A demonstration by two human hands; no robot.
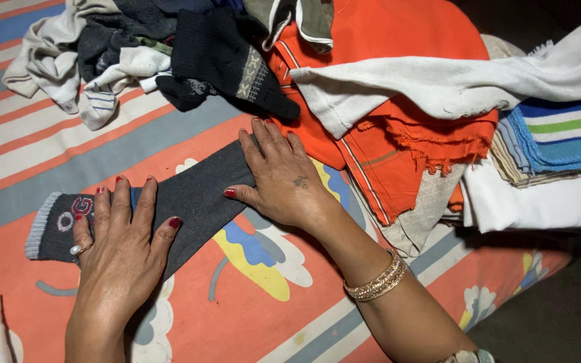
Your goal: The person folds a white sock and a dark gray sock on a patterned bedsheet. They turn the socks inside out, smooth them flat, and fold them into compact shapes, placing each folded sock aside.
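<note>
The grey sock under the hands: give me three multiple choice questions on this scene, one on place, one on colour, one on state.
1. Where does the white towel lie?
A. across the orange cloth
B. under the grey sock
C. folded on the floor

2. What colour is the sock's cuff band?
A. red
B. light grey
C. green

3. How are the hands on the sock?
A. gripping it in fists
B. lifted clear of it
C. pressed flat on it

Answers: 1 A, the towel is draped over the orange pile; 2 B, the ribbed end is light grey; 3 C, the left hand and right hand lie open, palms down.
</note>
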